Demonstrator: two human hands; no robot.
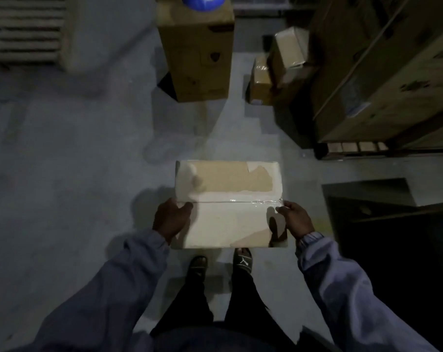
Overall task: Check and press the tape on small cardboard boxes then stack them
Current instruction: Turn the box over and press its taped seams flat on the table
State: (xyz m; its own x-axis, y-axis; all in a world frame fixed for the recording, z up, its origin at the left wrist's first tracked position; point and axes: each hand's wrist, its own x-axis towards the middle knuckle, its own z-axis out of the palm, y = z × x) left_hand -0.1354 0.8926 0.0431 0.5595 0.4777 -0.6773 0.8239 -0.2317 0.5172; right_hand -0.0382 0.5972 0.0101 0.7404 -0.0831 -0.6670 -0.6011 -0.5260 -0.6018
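The small cardboard box (228,219) is in the air above the floor (75,174), held flat at its two short ends, just ahead of the person's sandalled feet (242,261). The left grip (171,219) clasps the left end with the thumb laid on top beside the tape (230,200). The right grip (295,219) clasps the right end, its fingertips at the point where the tape wrinkles and turns over the edge.

The tape runs along the middle seam, and its crumpled right end is the likeliest weak spot. If it is judged sound at a glance and not rubbed down, it could lift once another box sits on it. To press it, one grip has to let go, leaving the box hanging from a single end. It could then tip and drop toward the feet. The light is dim and glare lies across the lid, so a loose strip could easily be missed.

The small boxes (290,50) near the big cartons (382,72) on the right already sit askew. A box set down off-centre there could slide off or topple the pile. The torn paper on the far half of the lid may also give the tape a poor hold.
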